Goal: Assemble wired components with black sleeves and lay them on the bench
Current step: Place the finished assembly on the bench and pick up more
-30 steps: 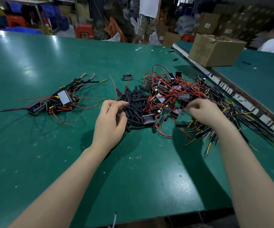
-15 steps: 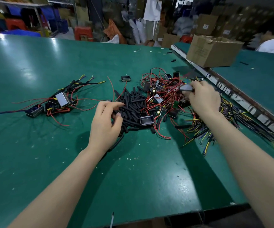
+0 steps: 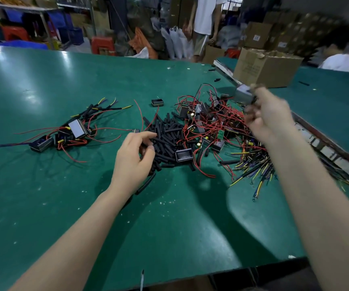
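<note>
Right hand (image 3: 268,114), raised over the far right of the counter (image 3: 64,206): grip is curled round a boxy grey component (image 3: 243,94), which is blurred by motion. Its long axis appears to run left to right, with the pale face turned up and far; the exact tilt cannot be told. Dark wire ends are seen below the fingers, but where they lead is lost in blur.

Left hand (image 3: 133,158), low at the near left edge of the sleeve pile (image 3: 167,139): grip is narrow, thumb and fingertips pinched on a black sleeve at the pile's edge. That sleeve's axis is mostly hidden by the fingers. Loose sleeves in the pile point every way; one sleeve (image 3: 146,183) lies just near of the hand, running near-left to far-right.

Risks, as judged:
- Red wires (image 3: 215,120) are tangled just under the lifted component; neighbours could be dragged up or leads strained if it is pulled further.
- More than one sleeve could be taken from the dense pile, or the pile scattered.
- Threading could fail if wire tip and sleeve bore are not lined up.

Finished units (image 3: 64,135) are laid at the left, well apart, wires fanned far and left. A cardboard box (image 3: 268,68) stands far right.
</note>
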Tool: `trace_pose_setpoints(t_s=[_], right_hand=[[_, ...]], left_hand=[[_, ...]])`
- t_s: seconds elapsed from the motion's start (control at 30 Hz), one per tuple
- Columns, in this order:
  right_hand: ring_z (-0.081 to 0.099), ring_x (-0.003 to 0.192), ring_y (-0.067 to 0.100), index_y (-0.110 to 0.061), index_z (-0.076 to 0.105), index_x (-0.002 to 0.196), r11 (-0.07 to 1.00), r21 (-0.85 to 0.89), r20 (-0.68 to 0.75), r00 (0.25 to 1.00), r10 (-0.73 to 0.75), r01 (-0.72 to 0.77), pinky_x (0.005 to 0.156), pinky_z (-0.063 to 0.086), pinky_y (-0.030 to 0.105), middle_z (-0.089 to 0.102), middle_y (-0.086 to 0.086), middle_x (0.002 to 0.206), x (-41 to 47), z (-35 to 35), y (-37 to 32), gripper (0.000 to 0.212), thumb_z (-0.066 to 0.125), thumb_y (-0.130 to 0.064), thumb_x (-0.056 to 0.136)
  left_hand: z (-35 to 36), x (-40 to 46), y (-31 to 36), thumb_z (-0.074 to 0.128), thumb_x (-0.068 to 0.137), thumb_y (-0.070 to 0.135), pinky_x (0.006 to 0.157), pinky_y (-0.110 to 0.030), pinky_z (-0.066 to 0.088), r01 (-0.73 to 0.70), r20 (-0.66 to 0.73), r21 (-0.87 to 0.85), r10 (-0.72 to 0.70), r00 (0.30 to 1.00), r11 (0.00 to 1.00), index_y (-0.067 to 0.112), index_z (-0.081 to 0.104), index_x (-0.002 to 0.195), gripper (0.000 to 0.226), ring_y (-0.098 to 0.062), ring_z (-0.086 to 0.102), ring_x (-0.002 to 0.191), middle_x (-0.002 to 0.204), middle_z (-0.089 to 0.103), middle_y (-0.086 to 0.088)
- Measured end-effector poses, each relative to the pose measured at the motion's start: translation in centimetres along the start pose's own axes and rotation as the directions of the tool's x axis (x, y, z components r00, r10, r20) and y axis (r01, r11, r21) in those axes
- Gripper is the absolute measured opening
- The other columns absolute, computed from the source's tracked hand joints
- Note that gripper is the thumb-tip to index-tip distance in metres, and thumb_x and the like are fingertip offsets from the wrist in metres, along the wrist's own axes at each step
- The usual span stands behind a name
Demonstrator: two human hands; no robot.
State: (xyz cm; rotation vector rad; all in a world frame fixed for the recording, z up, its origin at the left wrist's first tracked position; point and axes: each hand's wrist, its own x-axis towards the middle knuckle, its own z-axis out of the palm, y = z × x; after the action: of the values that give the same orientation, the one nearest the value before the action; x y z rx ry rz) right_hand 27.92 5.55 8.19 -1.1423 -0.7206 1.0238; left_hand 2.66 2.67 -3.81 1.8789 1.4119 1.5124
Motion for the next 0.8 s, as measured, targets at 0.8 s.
trace_pose_setpoints(t_s=[0.8], right_hand=[[0.057,0.074,0.012,-0.019,0.065,0.107,0.593,-0.749,0.228,0.956,-0.186,0.295,0.064,0.044,0.022,0.062,-0.009,0.084,0.3,2.6,5.3,0.023,0.051,-0.017,0.089]], left_hand=[[1.5,-0.4,2.2,0.067,0.085,0.013,0.062,-0.013,0.046,0.469,0.524,-0.424,-0.213,0.824,0.775,0.03,0.062,0.105,0.027,-0.002,0.066,0.077,0.087,0.073,0.013]])
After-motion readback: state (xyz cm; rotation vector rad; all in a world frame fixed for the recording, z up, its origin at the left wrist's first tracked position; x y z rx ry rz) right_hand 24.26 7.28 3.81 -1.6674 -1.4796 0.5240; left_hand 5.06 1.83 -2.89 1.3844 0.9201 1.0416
